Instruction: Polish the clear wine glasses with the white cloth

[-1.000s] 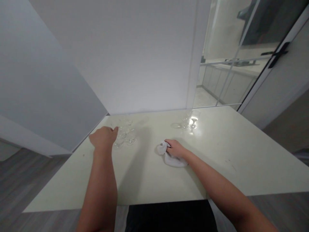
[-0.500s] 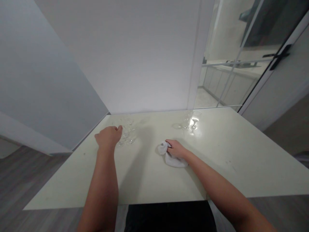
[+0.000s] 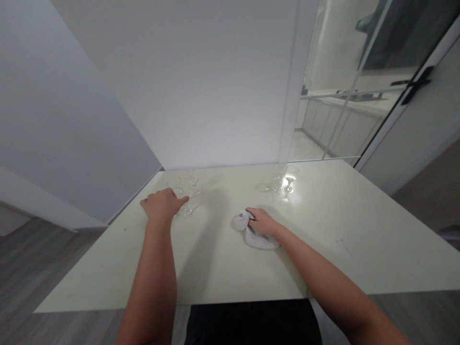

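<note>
My left hand (image 3: 163, 203) is at the group of clear stemmed glasses on the table's left side. Its fingers curl out of sight beyond the knuckles, and the thumb sticks out to the right. It appears to grip the bowl of a near stemmed glass (image 3: 189, 210), whose foot shows just below the thumb. Another stemmed glass (image 3: 193, 182) stands behind it. My right hand (image 3: 263, 222) is closed on a bunched white cloth (image 3: 261, 241), which rests on the tabletop with a rounded wad poking out left of the fingers.
Clear stemmed glasses (image 3: 288, 188) stand at the back right of the pale table (image 3: 230, 278), near the white wall (image 3: 215, 96). A glass-paned door (image 3: 413, 84) with a black handle is beyond the right rear edge.
My left thumb has dropped and reached further right. The foot of the near glass has shifted left, toward my left hand. My right hand and the cloth stay in place.
</note>
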The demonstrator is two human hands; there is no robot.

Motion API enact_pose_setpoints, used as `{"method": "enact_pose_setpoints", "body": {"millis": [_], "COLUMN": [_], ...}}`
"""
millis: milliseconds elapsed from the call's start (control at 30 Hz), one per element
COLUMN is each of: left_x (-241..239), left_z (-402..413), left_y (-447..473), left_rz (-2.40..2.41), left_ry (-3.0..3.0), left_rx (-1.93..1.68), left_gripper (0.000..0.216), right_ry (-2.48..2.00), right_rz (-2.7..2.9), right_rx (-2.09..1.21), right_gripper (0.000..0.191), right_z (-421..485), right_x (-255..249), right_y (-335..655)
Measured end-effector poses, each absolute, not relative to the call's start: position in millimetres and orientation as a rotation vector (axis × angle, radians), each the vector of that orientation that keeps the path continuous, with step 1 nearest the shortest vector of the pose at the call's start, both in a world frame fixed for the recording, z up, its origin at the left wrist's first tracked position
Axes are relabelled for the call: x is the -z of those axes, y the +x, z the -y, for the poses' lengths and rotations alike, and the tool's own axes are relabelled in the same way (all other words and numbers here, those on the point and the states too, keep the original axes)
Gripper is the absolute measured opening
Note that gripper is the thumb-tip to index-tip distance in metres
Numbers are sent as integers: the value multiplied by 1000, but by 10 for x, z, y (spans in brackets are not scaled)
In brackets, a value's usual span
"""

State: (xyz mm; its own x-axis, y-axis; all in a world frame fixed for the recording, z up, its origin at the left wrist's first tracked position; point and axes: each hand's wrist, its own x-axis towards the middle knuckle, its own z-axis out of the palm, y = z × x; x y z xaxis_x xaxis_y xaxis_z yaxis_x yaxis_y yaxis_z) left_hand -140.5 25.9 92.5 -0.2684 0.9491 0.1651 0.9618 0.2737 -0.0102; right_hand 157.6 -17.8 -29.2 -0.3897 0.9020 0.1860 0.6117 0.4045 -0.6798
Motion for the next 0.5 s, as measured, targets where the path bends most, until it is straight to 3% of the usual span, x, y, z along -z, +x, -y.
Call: {"method": "enact_pose_setpoints", "body": {"millis": [167,367,500], "left_x": [-982,-996,-860], "left_z": [-120,-34,-119], "left_y": [-1288,-337,619], "left_rz": [2303,1792,1319], "left_ry": [-1636,-2096,-2532], "left_rx": [428,853,849], "left_gripper": [73,54,49], "right_ry": [-1296,-1272,-1143], "right_rz": [2122,2105,2061], "right_rx": [-710,-698,-718], "right_gripper": [9,13,23], "right_z": [190,161,135], "right_x": [269,318,391], "right_y": [1566,1559,1569]}}
